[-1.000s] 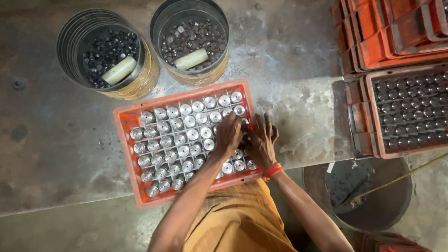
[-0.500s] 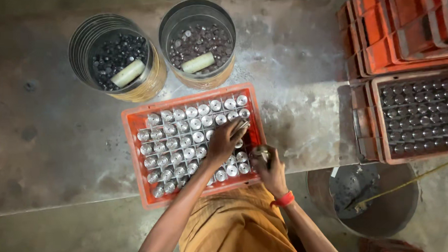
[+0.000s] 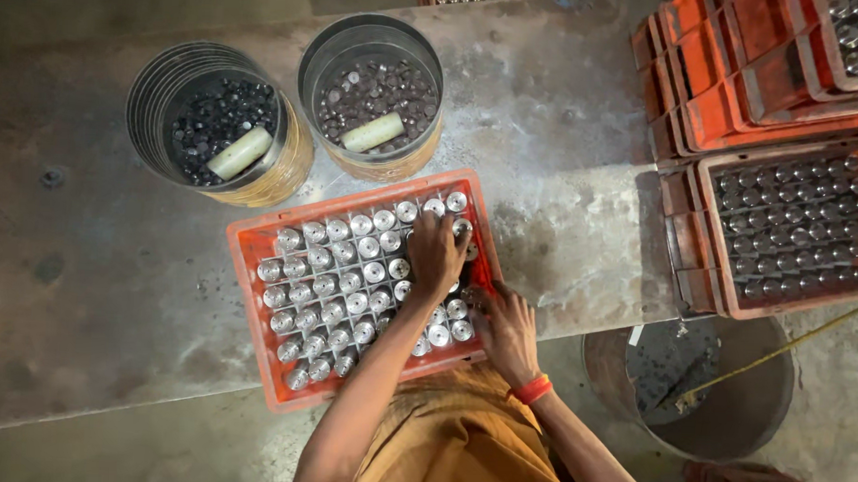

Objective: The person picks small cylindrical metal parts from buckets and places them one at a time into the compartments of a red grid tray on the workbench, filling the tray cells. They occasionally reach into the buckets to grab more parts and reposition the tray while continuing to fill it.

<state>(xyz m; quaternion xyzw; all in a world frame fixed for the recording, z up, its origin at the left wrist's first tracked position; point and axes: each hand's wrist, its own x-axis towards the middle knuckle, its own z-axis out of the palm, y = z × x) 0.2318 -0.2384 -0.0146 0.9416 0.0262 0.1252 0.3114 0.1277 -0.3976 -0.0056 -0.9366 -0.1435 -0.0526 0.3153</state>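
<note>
Sorting shiny metal caps [image 3: 366, 272] in the orange tray [image 3: 248, 249], left hand [image 3: 435, 255] pressed flat on them, right hand [image 3: 505, 331] beside, grip unclear, needing gentle lifting next.

An orange crate [image 3: 248, 254] of upright silver metal cylinders [image 3: 337, 285] is sitting on a grey concrete slab [image 3: 564, 179]. The left hand [image 3: 436, 253] is resting palm-down on the cylinders at the crate's far right corner. The right hand [image 3: 507, 331], a red band [image 3: 532, 389] at its wrist, is lying at the crate's near right edge. Beyond the crate, two round tins [image 3: 372, 92] are holding small parts, each with a pale roll. Right of the crate, stacked orange crates [image 3: 781, 225] are standing.
</note>
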